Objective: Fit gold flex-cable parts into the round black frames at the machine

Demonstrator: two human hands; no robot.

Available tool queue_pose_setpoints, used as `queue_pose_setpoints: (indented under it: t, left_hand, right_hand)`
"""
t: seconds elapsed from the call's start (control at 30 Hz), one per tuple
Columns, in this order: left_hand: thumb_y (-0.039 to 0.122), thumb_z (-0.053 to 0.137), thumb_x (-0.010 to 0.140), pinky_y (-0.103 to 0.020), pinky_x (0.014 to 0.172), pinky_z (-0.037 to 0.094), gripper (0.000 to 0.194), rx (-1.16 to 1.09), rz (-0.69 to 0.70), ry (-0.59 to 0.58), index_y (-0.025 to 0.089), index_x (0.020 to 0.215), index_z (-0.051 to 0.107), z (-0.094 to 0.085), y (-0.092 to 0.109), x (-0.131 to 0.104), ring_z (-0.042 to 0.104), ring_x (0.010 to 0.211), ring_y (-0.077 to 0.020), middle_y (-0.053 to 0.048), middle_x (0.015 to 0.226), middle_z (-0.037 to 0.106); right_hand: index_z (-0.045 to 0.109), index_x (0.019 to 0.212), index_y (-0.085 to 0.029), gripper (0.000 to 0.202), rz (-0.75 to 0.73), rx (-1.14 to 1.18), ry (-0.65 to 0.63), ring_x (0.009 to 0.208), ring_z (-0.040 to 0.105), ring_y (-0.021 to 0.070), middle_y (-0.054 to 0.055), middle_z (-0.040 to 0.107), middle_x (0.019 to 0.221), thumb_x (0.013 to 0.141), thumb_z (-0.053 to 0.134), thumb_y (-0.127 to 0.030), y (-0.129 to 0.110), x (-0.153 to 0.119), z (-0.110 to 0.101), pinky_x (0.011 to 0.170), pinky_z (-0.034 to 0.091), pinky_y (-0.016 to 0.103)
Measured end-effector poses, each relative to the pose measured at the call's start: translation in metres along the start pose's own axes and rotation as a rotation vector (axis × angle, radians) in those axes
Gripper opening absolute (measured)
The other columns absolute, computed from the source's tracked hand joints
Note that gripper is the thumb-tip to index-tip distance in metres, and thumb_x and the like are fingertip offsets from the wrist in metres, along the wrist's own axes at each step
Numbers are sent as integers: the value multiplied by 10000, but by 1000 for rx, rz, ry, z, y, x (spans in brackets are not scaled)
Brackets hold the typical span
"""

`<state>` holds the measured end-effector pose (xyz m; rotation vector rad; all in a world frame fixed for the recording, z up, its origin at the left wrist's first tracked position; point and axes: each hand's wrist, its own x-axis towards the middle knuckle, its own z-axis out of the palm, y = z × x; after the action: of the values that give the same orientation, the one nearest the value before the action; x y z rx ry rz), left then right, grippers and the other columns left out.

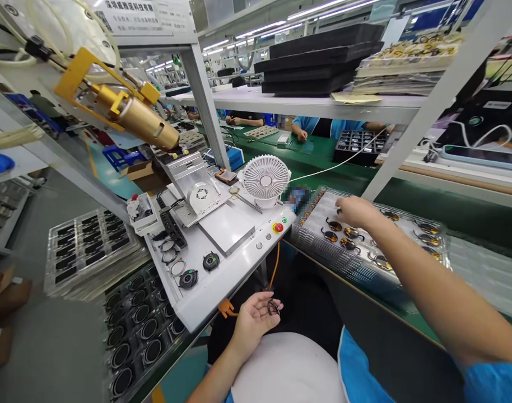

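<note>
My left hand (256, 320), palm up above my lap, holds a small dark ring-shaped part (273, 307) between thumb and fingers. My right hand (357, 212) reaches over the clear plastic tray (319, 219) on the right, its fingers pinched together low over it. What they hold is mostly hidden; only a bit of something dark shows at the fingertips. Round parts with amber faces and short dark tails, such as this one (350, 244), lie in the tray near my right hand. Two round black parts (211, 261) rest on the white machine's front plate, beside several thin rings (169, 256).
A white fan (266, 180) stands on the machine behind a red stop button (278, 227). A gold cylinder (149, 124) hangs over a metal fixture (199, 193). Trays of black rings (149, 328) are at lower left. Co-workers (323, 127) sit across the green bench.
</note>
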<state>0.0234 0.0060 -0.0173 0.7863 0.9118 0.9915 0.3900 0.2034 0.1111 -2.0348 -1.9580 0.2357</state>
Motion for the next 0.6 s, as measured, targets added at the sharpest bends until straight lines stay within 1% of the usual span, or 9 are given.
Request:
queue_pose_setpoints:
  t: [0.03,0.1,0.17,0.23,0.3,0.33,0.4,0.5,0.6]
  left_hand:
    - [275,980,624,-400,953,570,534,-14,0,1,208,1096,740,-1,1,-2,754,1052,-282,-132,1069,794]
    - [261,979,627,-382,942,571,546,-23,1,-17,215,1117,741,-2,4,-6,753,1052,-275,-133,1120,777]
    - [252,991,603,-354,885,583,619,-19,24,-75,224,1166,736,0,10,-8,757,1024,-264,-163,1313,702]
    - [257,1014,547,-344,820,594,749,-17,73,-172,243,1235,718,4,18,-8,760,987,-260,-191,1560,498]
    - [262,1032,494,-350,791,601,869,-19,124,-266,270,1296,696,8,26,-6,763,972,-263,-188,1680,290]
    - [259,1035,487,-348,785,602,902,-17,139,-296,282,1318,686,10,30,-5,762,971,-263,-182,1693,246]
    - [252,1030,508,-331,772,596,907,-9,142,-321,292,1342,676,10,36,-4,760,971,-254,-176,1666,280]
    - [271,1014,561,-287,743,580,863,-37,112,-322,275,1351,668,8,40,-6,751,978,-244,-179,1528,471]
    - [349,1011,563,-272,738,570,919,-98,79,-303,290,1393,620,4,39,-10,753,956,-236,-178,1495,516]
  right_hand:
    - [733,910,-114,121,-3,35,13,804,708,240,138,719,811,882,640,-187,-4,-9,2,758,512,335]
    - [679,1171,-130,303,-28,267,6,711,690,211,95,705,856,888,614,-218,-21,-38,14,679,544,324]
    - [567,1345,-171,476,-81,738,-77,602,653,180,61,665,930,889,618,-299,-50,-79,38,570,568,328]
    - [555,1344,-217,515,-123,1129,-221,612,661,172,46,617,999,868,673,-373,-87,-122,66,568,613,358]
    - [587,1315,-239,461,-106,1306,-291,644,676,169,35,604,997,886,682,-378,-119,-156,90,598,633,359]
    - [616,1294,-241,411,-104,1324,-281,667,680,169,36,612,985,905,673,-362,-131,-167,99,618,634,349]
    - [688,1237,-241,307,-154,1244,-182,721,678,175,43,635,940,942,642,-315,-144,-179,110,638,616,318]
    - [762,1174,-255,252,-336,1057,-6,789,664,192,59,649,901,970,615,-246,-143,-178,114,618,577,287]
    - [781,1144,-276,255,-476,975,87,790,676,187,68,672,956,970,622,-179,-135,-173,117,617,577,282]
